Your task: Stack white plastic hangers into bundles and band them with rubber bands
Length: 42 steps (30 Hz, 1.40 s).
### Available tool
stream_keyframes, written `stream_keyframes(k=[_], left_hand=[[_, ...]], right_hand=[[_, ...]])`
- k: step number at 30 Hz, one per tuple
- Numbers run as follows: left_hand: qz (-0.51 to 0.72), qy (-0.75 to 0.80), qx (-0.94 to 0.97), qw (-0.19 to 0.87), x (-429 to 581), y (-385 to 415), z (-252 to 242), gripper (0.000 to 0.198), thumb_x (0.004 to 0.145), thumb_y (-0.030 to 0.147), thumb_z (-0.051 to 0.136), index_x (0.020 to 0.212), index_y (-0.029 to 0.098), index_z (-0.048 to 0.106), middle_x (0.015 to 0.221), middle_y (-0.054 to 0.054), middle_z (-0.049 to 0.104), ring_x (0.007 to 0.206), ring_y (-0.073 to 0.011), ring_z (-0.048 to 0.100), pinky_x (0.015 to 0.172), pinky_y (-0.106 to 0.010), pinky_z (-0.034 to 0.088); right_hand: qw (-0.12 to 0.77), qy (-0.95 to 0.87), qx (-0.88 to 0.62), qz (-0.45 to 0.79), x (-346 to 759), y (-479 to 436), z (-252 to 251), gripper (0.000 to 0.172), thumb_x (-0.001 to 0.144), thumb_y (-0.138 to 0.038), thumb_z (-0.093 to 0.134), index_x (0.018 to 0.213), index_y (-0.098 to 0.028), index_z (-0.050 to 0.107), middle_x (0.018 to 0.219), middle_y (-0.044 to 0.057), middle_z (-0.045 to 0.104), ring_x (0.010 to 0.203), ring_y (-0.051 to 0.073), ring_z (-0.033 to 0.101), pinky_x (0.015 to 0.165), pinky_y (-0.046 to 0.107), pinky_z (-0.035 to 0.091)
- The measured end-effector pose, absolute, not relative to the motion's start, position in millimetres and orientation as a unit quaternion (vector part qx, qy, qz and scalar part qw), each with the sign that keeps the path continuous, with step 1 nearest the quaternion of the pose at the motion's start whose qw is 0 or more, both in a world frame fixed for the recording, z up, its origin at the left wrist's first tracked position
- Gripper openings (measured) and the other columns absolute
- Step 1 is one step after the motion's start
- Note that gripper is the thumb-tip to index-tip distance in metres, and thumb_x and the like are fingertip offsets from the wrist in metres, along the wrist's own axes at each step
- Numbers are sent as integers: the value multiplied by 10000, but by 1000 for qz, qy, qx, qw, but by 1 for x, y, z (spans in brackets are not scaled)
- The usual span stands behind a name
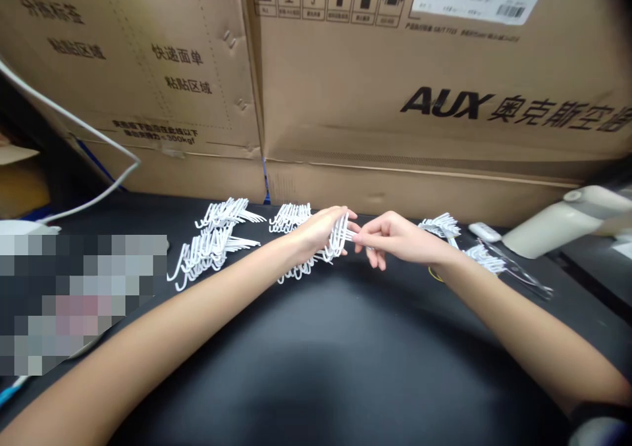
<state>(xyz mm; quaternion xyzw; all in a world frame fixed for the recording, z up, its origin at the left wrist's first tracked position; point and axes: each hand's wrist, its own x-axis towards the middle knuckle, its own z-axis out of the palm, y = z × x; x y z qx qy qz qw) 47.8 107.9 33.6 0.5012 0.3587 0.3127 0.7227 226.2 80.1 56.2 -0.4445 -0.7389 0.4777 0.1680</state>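
My left hand is closed around a small bundle of white hooks, thin rods with curved ends. My right hand pinches the straight ends of that bundle between thumb and fingertips, its other fingers loosely curled. Behind and below my left hand, partly covered by it, lie more white hooks in a pile on the black table. Two further piles of the same hooks rest to the left. Past my right forearm are smaller groups of white hooks, partly hidden.
Two large cardboard boxes stand along the back edge. At the right lie a pale bottle, a small white object and tweezers-like metal tool. A white cable loops at the left, above a blurred-out area.
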Motion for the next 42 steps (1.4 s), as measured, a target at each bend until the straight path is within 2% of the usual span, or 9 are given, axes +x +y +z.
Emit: stream_keyframes(k=[5, 8, 10, 15, 19, 23, 29, 36, 42], left_hand=[[286, 299, 472, 779, 38, 113, 45, 295, 913, 418, 450, 982, 160, 577, 825, -72, 678, 717, -164, 658, 669, -305, 538], [268, 289, 513, 763, 33, 118, 45, 349, 866, 467, 537, 1021, 161, 606, 882, -83, 698, 863, -187, 677, 793, -329, 531], [267, 301, 546, 735, 32, 120, 44, 368, 855, 474, 557, 1028, 154, 611, 950, -109, 706, 917, -203, 679, 815, -336, 531], [292, 334, 608, 659, 35, 117, 40, 425, 846, 531, 528, 1046, 163, 594, 990, -125, 704, 911, -258, 689, 616, -305, 569], [274, 354, 604, 659, 37, 114, 41, 458, 875, 569, 430, 1061, 176, 572, 996, -129, 706, 867, -272, 701, 502, -274, 548], [266, 371, 589, 667, 38, 115, 40, 442, 888, 570, 394, 1042, 192, 563, 921, -105, 721, 802, -254, 711, 522, -284, 555], [289, 389, 577, 657, 43, 115, 36, 428, 910, 544, 359, 1053, 190, 553, 827, -82, 708, 732, -224, 706, 543, -295, 557], [309, 382, 594, 637, 48, 112, 35, 427, 917, 546, 313, 981, 184, 530, 714, -47, 659, 592, -178, 673, 396, -191, 454], [313, 365, 594, 645, 47, 111, 36, 316, 926, 413, 316, 948, 172, 519, 669, -32, 612, 562, -157, 639, 374, -175, 424]], right_hand=[[231, -727, -432, 481, 228, 85, 55, 376, 852, -500, 562, 751, -148, 651, 512, -12, 617, 415, 89, 535, 497, 216, 421], [276, -724, -435, 459, 228, 87, 53, 399, 854, -508, 557, 701, -148, 638, 515, -8, 616, 429, 92, 537, 521, 226, 430], [280, -738, -438, 430, 228, 87, 52, 425, 853, -528, 547, 692, -145, 639, 544, 10, 633, 448, 102, 551, 532, 236, 440], [261, -773, -435, 380, 227, 85, 51, 446, 861, -552, 514, 728, -147, 643, 595, 29, 640, 502, 127, 591, 539, 242, 461], [258, -783, -430, 368, 228, 84, 50, 425, 879, -533, 496, 753, -155, 644, 612, 28, 626, 534, 133, 597, 546, 243, 465], [254, -793, -432, 347, 227, 83, 47, 440, 884, -546, 473, 746, -162, 637, 620, 30, 634, 538, 138, 597, 551, 250, 467], [256, -828, -443, 230, 220, 76, 45, 422, 916, -483, 445, 709, -164, 628, 556, 13, 622, 487, 119, 578, 534, 232, 427], [277, -793, -471, 271, 216, 70, 44, 434, 907, -501, 449, 691, -163, 613, 524, 8, 593, 428, 110, 539, 485, 223, 416], [277, -807, -466, 235, 215, 68, 42, 412, 917, -464, 445, 737, -159, 655, 497, -10, 573, 400, 97, 503, 467, 219, 381]])
